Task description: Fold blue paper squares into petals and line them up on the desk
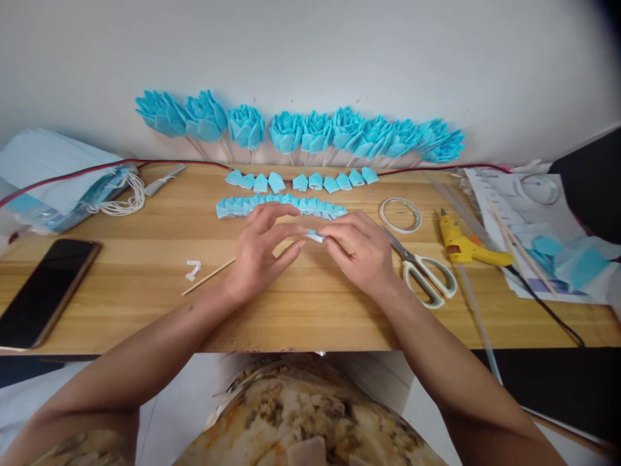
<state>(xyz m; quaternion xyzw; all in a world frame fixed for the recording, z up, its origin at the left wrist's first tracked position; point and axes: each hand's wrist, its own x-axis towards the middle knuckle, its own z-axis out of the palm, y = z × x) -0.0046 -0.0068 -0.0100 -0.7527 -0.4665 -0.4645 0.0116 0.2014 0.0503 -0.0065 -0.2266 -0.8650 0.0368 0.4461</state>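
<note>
Over the middle of the wooden table (pixel 145 272), my left hand (pixel 259 249) and my right hand (pixel 361 249) meet. Both pinch a small folded light-blue paper piece (pixel 315 236) between their fingertips. Just beyond the hands lie two rows of folded blue paper petals: a tight near row (pixel 237 206) and a looser far row (pixel 301 181). Several finished blue paper roses (pixel 301 133) on sticks lean against the wall behind them. A thin wooden stick (pixel 207 277) lies by my left wrist.
Scissors (pixel 427 272), a tape roll (pixel 400 215) and a yellow glue gun (pixel 468 246) lie to the right, with papers and blue scraps (pixel 557 252) beyond. A black phone (pixel 46 288), a white paper scrap (pixel 193 269) and a bag with cord (pixel 63 188) lie left.
</note>
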